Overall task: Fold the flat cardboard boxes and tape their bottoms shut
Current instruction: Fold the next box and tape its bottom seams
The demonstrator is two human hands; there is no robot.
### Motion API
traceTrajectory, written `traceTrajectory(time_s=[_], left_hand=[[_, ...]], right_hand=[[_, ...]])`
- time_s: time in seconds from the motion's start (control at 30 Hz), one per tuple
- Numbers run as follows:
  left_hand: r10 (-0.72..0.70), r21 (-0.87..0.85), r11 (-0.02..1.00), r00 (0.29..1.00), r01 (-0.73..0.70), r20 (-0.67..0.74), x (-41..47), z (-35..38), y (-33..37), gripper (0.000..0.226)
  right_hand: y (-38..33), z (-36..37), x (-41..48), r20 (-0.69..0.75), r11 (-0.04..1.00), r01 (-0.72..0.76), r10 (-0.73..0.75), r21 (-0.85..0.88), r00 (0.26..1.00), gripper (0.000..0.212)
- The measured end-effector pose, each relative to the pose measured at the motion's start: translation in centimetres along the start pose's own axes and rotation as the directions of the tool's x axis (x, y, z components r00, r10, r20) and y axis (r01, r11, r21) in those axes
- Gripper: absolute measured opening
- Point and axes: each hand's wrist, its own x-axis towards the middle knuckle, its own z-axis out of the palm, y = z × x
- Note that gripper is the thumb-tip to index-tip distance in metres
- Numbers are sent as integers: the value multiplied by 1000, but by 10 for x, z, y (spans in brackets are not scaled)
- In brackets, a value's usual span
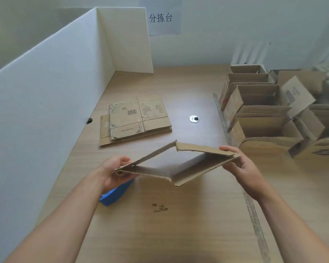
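Note:
I hold a brown cardboard box (180, 164) above the wooden table (179, 224), partly opened into a diamond-shaped tube. My left hand (114, 172) grips its left corner edge. My right hand (241, 166) grips its right corner edge, thumb on top. A stack of flat cardboard boxes (135, 120) with a barcode print lies on the table beyond. A blue tape dispenser (115, 193) lies on the table under my left hand, partly hidden by it.
Several folded open-top boxes (264, 114) stand in rows at the right. A white partition (51, 95) walls the left side and back corner. A round metal cable grommet (194, 118) sits mid-table. A metal strip (235, 168) runs along the table's right part.

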Motion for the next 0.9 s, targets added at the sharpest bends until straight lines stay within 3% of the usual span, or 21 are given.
traceTrajectory(time_s=[0.1, 0.17, 0.27, 0.37, 0.47, 0.5, 0.57, 0.63, 0.7, 0.77, 0.83, 0.9], left_hand=[[18, 65, 998, 994, -25, 111, -8, 9, -7, 26], [18, 99, 995, 990, -32, 140, -12, 13, -10, 29], [33, 165, 985, 989, -57, 142, -10, 15, -16, 45], [172, 113, 977, 982, -180, 79, -2, 19, -26, 61], [380, 121, 915, 923, -385, 64, 1, 22, -39, 90], [438, 104, 890, 895, -445, 85, 0, 25, -43, 90], [571, 54, 816, 817, -575, 77, -3, 34, -50, 66], [654, 34, 756, 756, -653, -13, -8, 44, -51, 59], [720, 171, 693, 681, -700, -131, -9, 52, -48, 55], [766, 345, 642, 591, -685, -252, -8, 56, -41, 29], [757, 308, 654, 608, -692, -241, -12, 61, -33, 21], [737, 157, 675, 670, -721, -89, -17, 60, -32, 14]], right_hand=[[-7, 7, 7, -127, 995, 25, -37, -97, 991, 14], [-8, 14, 12, -210, 999, 38, -40, -13, 977, 3], [-5, 23, 15, -246, 990, 2, 33, 142, 969, 13], [2, 31, 17, -255, 993, -21, 51, 117, 966, 23], [-1, 40, 16, -265, 996, 13, 10, 86, 964, 21], [-1, 43, 16, -237, 998, 30, -16, 56, 971, 22], [0, 50, 13, -171, 998, 58, -58, -6, 984, 26], [1, 58, 8, -122, 995, 91, -94, -35, 988, 31], [4, 62, 3, -82, 993, 118, -119, -20, 989, 34], [9, 61, -1, -63, 992, 128, -128, -17, 990, 45], [10, 57, -2, -39, 989, 135, -138, -64, 990, 61], [8, 51, -2, 20, 973, 188, -187, -136, 982, 73]])
